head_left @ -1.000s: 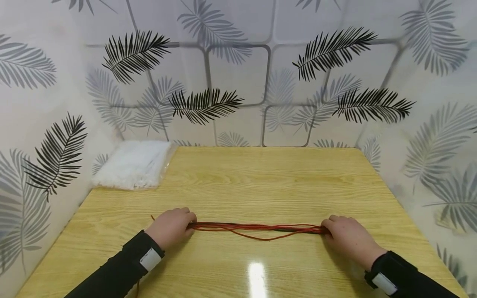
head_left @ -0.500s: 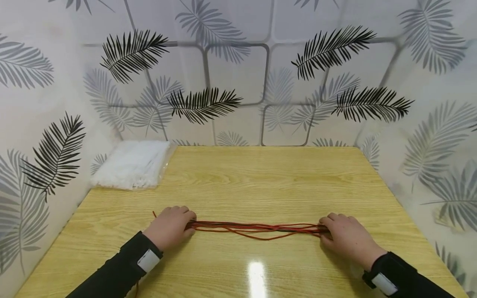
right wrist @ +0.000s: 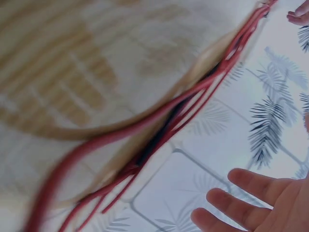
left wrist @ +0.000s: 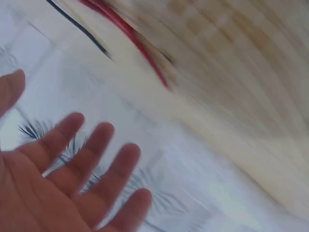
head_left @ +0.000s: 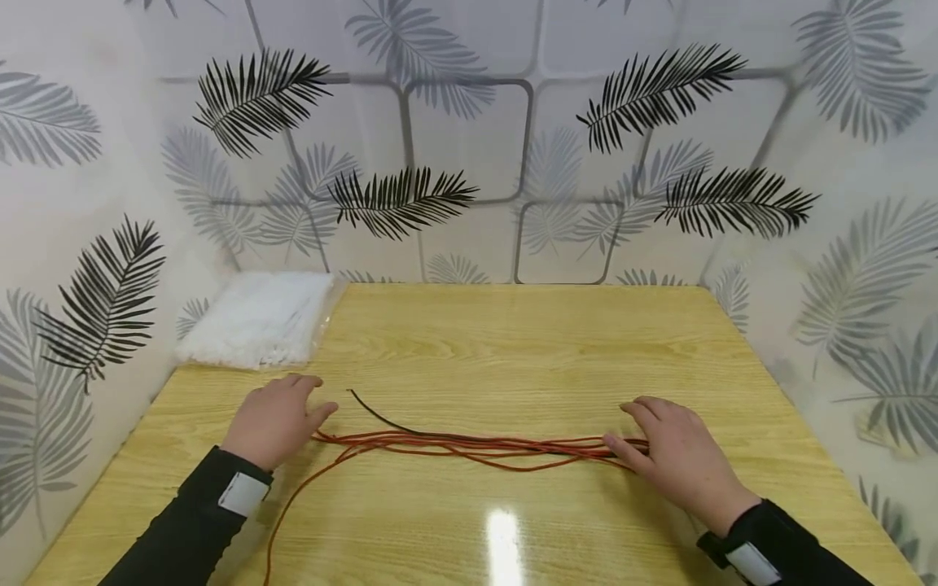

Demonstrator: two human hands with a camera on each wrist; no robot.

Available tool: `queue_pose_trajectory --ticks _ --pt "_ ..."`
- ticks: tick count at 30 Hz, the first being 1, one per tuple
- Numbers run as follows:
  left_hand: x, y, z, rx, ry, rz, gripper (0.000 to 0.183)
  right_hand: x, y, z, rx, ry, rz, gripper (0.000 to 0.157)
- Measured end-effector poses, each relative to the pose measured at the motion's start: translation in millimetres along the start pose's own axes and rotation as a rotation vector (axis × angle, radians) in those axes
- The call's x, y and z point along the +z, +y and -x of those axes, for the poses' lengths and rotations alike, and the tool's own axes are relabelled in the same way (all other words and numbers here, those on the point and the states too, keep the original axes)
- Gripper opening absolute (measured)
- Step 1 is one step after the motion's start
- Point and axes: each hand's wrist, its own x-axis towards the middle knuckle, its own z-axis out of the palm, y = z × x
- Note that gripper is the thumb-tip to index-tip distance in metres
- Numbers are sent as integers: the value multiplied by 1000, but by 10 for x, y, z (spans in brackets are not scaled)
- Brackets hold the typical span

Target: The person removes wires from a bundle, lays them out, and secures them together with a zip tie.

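A loose bundle of red wires (head_left: 469, 443) lies across the wooden table, with a black wire (head_left: 377, 415) among them whose left end curves away toward the back. One red wire strays from the left end and bends toward the near edge. My left hand (head_left: 274, 419) is just left of the bundle, fingers spread and holding nothing; the left wrist view shows its fingers (left wrist: 96, 164) extended, apart from the wire ends. Over the bundle's right end is my right hand (head_left: 681, 448), its fingers (right wrist: 246, 208) straight and apart in the right wrist view. The bundle's right tips are hidden behind it.
A clear bag of white strips (head_left: 256, 317) lies at the table's back left corner, against the wall. The wooden table (head_left: 528, 350) meets leaf-patterned walls at the back and sides. A bright light reflection shows near the front middle.
Both hands have let go of the wires. The left hand has moved left and back, and the left wire ends have fanned out. The right hand has opened above its end.
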Motion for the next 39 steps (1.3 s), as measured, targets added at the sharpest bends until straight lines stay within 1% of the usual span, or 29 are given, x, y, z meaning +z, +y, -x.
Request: queue_pose_trajectory --ticks 2,4,6,9,11,14,17,19,21,24,25,27,29,32,35,37,39 --pt "-29 -137 -18 -56 16 -7 52 -21 -39 -8 -12 14 -10 68" --pt "-23 -274 -56 -111 23 -7 53 -44 -85 -14 -24 27 -13 70" --pt "10 -400 -109 -161 19 5 52 -60 -131 -19 -33 39 -22 70" --pt "92 -559 -192 -213 -1 8 47 -72 -201 -16 -39 46 -34 70" --pt "155 -624 -262 -226 -23 12 44 -68 -228 13 -34 54 -43 70" --pt "231 -699 -367 -220 -33 -13 39 -76 -266 47 -32 73 -43 69" --pt "251 -736 -463 -235 -23 -26 34 -97 -301 62 -40 92 -36 67" --pt "240 -753 -512 -247 -19 -29 30 -104 -314 68 -43 96 -34 66" --pt "214 -755 -555 -265 -24 -12 31 -106 -315 75 -41 95 -38 65" --pt "178 -747 -599 -269 -20 -2 36 -94 -300 89 -37 90 -44 64" --pt "143 -739 -606 -270 -20 -5 36 -89 -294 92 -36 90 -46 64" --pt "81 -731 -613 -277 -23 -13 32 -80 -277 97 -37 94 -47 64" --pt "52 -724 -621 -294 -14 -14 30 -67 -256 104 -36 93 -45 65" --pt "44 -731 -643 -327 -31 11 31 -52 -230 120 -33 90 -50 64" --pt "58 -746 -665 -366 -69 51 35 -37 -211 134 -42 94 -52 62" --pt "72 -756 -675 -378 -90 55 32 -22 -198 140 -52 99 -50 61" --pt "100 -763 -679 -381 -94 44 27 -2 -190 141 -58 105 -48 60"
